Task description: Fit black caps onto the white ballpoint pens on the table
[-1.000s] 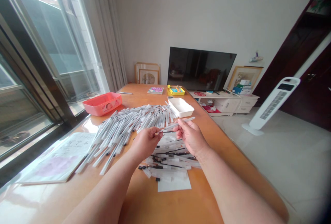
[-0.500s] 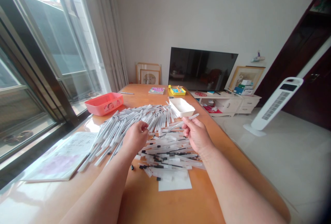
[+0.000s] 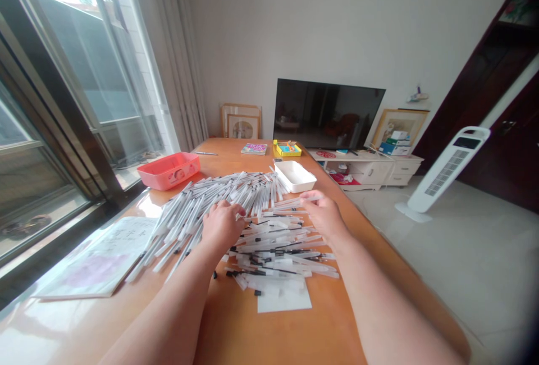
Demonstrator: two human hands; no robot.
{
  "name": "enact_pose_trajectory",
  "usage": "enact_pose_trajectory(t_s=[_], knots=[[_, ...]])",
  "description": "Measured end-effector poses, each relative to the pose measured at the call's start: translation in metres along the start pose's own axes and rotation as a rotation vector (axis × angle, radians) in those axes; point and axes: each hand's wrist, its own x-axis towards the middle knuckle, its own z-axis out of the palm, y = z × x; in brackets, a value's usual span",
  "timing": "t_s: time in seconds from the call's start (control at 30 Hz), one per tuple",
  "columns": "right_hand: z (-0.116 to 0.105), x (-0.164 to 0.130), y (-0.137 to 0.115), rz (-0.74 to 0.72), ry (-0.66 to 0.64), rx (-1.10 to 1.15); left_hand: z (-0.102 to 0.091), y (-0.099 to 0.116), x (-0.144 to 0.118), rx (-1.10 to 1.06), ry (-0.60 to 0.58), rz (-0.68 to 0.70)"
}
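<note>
Hands both down on the pen stuff: left hand (image 3: 222, 224) rests palm-down, fingers loose, on the pile of pens (image 3: 210, 199). Right hand (image 3: 324, 216) pinches one pen barrel (image 3: 290, 203), which sticks out to its left over the loose parts heap (image 3: 278, 247).

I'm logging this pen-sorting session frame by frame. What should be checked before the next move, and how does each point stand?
1. Left hand lies on the pen pile: ok.
2. Left grip closed on a pen: cannot tell.
3. Right hand pinches a pen barrel: ok.
4. White tray stands open beside the right hand: ok.
5. Pink tray sits apart from the pile: ok.
6. Pens lie away from the table edge: ok.
</note>
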Motion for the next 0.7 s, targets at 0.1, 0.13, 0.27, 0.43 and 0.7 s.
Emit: enact_pose_trajectory(t_s=[0.1,0.13,0.27,0.43,0.7], knots=[[0.006,-0.002,0.010,-0.057,-0.106,-0.354,0.001,0.000,0.000,0.026,-0.004,0.007],[0.007,-0.002,0.013,-0.083,-0.143,-0.427,0.001,-0.001,0.000,0.034,0.006,0.004],[0.009,-0.005,0.021,-0.133,-0.238,-0.608,0.002,-0.003,0.001,0.070,0.007,-0.034],[0.006,-0.008,0.017,-0.166,-0.320,-0.727,0.003,-0.006,0.005,0.100,-0.013,-0.080],[0.006,-0.013,0.006,-0.130,-0.370,-0.760,0.006,-0.020,0.010,0.121,0.012,-0.121]])
